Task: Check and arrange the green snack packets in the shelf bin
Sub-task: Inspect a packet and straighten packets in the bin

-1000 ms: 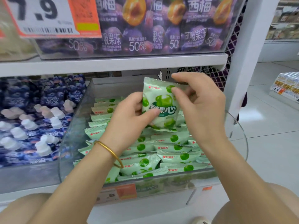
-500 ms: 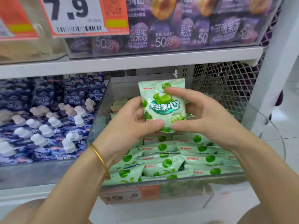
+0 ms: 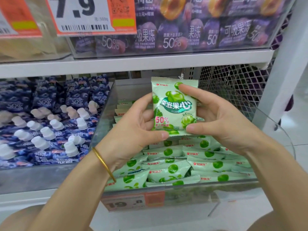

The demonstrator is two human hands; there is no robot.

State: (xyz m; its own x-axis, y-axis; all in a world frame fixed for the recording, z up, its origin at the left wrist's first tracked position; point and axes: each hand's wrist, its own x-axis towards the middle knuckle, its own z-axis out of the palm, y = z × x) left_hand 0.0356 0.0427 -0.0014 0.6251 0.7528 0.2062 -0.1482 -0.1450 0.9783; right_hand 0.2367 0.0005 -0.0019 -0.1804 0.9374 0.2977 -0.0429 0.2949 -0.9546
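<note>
A pale green snack packet (image 3: 173, 105) with green fruit pictures stands upright above the clear shelf bin (image 3: 103, 124), its front facing me. My left hand (image 3: 133, 129) grips its left edge, thumb across the bottom corner. My right hand (image 3: 216, 120) pinches its right side, forefinger near the top and thumb at the bottom right corner. Below, several more green packets (image 3: 168, 167) lie stacked in rows inside the bin, partly hidden by my hands.
A neighbouring bin on the left holds blue pouches with white caps (image 3: 50, 124). The white shelf (image 3: 133, 62) above carries purple jelly packs (image 3: 183, 30) and a 7.9 price tag (image 3: 90, 14). A 19.8 price label (image 3: 131, 202) fronts the bin. Wire mesh (image 3: 233, 84) backs the right side.
The packet has been turned from tilted to upright with its front facing me. My right hand has shifted from its top edge to its right side. The view has moved closer.
</note>
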